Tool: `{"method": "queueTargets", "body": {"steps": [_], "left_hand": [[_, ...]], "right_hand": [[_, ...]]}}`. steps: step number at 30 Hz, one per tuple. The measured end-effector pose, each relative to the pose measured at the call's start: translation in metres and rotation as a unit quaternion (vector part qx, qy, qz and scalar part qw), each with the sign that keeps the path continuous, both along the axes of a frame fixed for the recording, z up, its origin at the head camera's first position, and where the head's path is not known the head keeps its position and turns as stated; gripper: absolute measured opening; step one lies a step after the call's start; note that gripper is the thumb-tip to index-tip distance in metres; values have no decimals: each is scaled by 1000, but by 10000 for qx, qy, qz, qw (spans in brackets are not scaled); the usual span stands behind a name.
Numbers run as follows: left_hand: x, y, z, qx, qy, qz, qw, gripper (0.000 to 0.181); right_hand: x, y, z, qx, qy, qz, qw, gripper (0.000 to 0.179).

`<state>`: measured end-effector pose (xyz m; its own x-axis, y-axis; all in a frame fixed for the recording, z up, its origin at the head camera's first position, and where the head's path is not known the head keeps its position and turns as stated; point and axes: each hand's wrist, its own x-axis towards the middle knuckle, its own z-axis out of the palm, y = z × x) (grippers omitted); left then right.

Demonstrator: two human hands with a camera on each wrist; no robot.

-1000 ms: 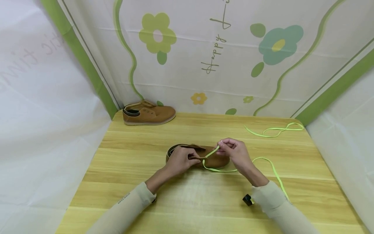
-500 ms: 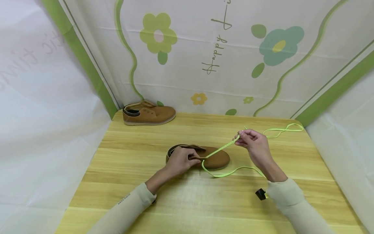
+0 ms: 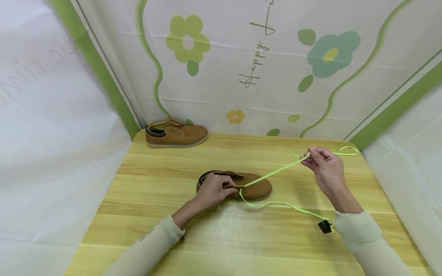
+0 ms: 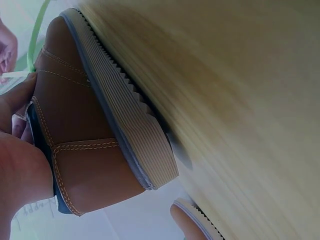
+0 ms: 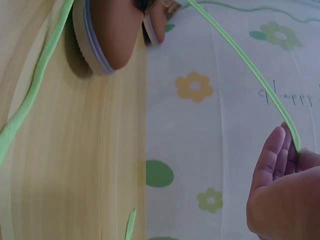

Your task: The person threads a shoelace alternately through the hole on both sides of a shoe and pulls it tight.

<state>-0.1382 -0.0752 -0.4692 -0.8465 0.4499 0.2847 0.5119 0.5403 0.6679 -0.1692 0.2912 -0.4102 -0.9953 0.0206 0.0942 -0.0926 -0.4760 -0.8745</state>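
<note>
A brown leather shoe [image 3: 255,190] sits mid-table, toe to the right. My left hand [image 3: 214,188] pinches its near eyelet flap between thumb and fingers; in the left wrist view the shoe's side [image 4: 80,120] and ridged sole show. A neon-green shoelace [image 3: 276,171] runs through the flap. My right hand [image 3: 324,168] pinches this lace up and to the right of the shoe, and the stretch between is taut. The lace's other length hangs from the flap's outer side and trails right toward the right sleeve. In the right wrist view, the pinched lace [image 5: 250,68] slants down to the fingers.
Another brown shoe [image 3: 176,134], with no lace in it, stands at the table's back left corner. A second green lace [image 3: 348,151] lies at the back right, partly behind my right hand. White printed fabric walls [image 3: 221,76] enclose the wooden table [image 3: 165,161].
My right hand has moved right and slightly up, drawing the lace out longer through the flap. The trailing length has shifted. My left hand has stayed on the flap.
</note>
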Motion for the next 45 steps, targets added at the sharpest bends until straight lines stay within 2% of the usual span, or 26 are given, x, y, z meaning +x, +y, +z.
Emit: {"method": "queueTargets", "body": {"steps": [7,14,24,27,29,32,35,37,41,45], "left_hand": [[-1,0,-1,-28,23,10,10000,8],[-1,1,-1,7,24,0,10000,9],[-1,5,-1,-31,-10,-76,10000,8],[-1,5,-1,-51,8,-56,10000,8],[-1,5,-1,-47,42,-41,10000,8],[-2,4,-2,-57,115,-34,9999,9],[-2,3,-2,-68,199,-59,9998,10],[-3,3,-2,-71,264,-89,9996,11],[-3,2,-1,5,382,-98,9992,10],[-2,2,1,343,414,-28,9985,7]], "right_hand": [[-1,28,0,-437,-22,-237,9988,11],[-2,53,1,-821,11,-145,9965,18],[-4,82,3,-1399,-642,-599,9863,13],[-3,85,2,-1296,-757,-559,9871,14],[-2,85,-1,-1051,-752,-480,9905,14],[-1,83,-4,-672,-641,-338,9951,15],[-1,80,-5,-511,-498,-160,9973,17],[-2,77,-2,-485,-416,-8,9980,20],[1,64,8,-5,-267,109,9996,23],[4,48,18,222,-221,247,9992,24]]}}
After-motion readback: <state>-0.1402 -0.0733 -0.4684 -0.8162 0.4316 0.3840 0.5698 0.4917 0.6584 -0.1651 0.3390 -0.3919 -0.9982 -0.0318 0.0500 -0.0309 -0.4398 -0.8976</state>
